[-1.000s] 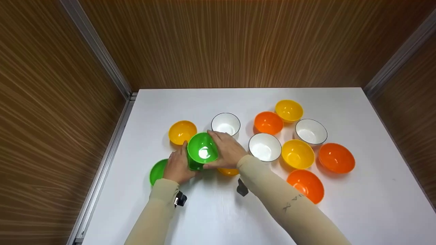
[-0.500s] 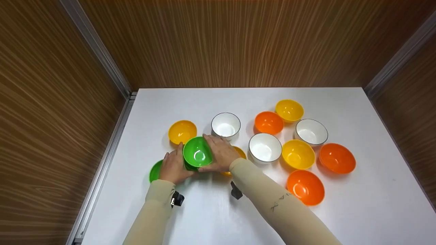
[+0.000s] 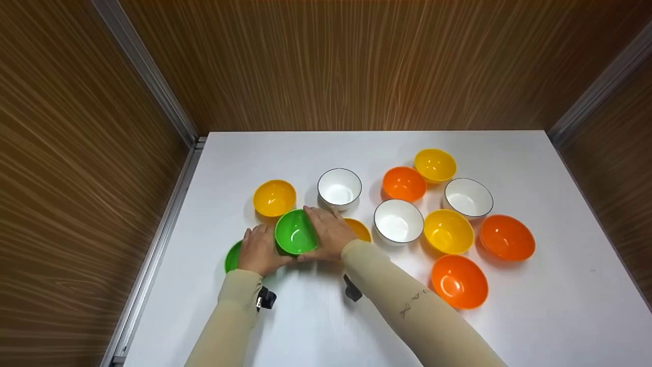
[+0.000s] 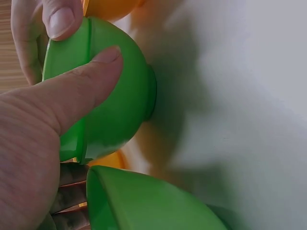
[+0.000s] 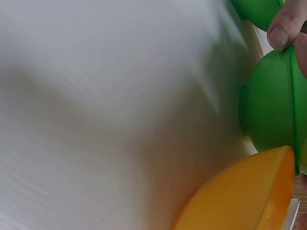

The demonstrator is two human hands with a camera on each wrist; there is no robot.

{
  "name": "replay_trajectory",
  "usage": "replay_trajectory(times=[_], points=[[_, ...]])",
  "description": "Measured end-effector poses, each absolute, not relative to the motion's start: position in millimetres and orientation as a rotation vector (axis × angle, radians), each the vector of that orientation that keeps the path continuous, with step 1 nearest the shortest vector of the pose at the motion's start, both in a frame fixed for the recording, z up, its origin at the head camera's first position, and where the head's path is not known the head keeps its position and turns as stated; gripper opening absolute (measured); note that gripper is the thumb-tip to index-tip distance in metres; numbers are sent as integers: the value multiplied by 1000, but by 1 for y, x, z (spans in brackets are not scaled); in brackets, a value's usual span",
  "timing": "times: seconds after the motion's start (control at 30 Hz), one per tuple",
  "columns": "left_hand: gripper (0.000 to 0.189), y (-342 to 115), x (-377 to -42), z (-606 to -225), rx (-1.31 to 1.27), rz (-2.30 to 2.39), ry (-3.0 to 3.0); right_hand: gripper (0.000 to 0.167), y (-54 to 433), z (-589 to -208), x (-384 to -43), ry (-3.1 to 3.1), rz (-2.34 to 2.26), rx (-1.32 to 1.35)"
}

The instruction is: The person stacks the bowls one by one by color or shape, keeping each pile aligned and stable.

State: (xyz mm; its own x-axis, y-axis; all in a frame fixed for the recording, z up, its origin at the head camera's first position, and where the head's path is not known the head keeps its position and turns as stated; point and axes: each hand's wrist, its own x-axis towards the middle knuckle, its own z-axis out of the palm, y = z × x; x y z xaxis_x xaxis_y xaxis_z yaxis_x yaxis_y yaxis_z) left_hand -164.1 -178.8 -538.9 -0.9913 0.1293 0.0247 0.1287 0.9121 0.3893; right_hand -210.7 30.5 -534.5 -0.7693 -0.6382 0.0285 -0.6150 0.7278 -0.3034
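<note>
Two green bowls stand nested between the hands. The upper green bowl [image 3: 294, 232] has its glossy inside facing up in the head view. Below it, the lower green bowl [image 4: 120, 112] shows its outer wall and foot in the left wrist view, close over the table. My left hand [image 3: 261, 251] grips the lower bowl from the left, thumb along its wall. From the right, my right hand [image 3: 330, 233] holds the upper bowl near its rim, its thumb at the front. Partly hidden behind the left hand is a third green bowl [image 3: 233, 257].
A yellow bowl [image 3: 275, 198] and a white bowl [image 3: 340, 187] stand just behind the hands. Another yellow bowl [image 3: 359, 230] is partly covered by the right hand. Several orange, yellow and white bowls, such as an orange bowl [image 3: 460, 282], crowd the right side of the white table [image 3: 316, 326].
The upper green bowl has come down and slightly left with the right hand, sinking into the lower one. The left hand has shifted a little left.
</note>
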Motion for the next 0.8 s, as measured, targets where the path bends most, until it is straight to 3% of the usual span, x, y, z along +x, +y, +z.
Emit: replay_trajectory(times=[0.8], points=[[103, -180, -164, -539, 177, 584, 3035, 124, 25, -547, -215, 2887, -403, -1027]])
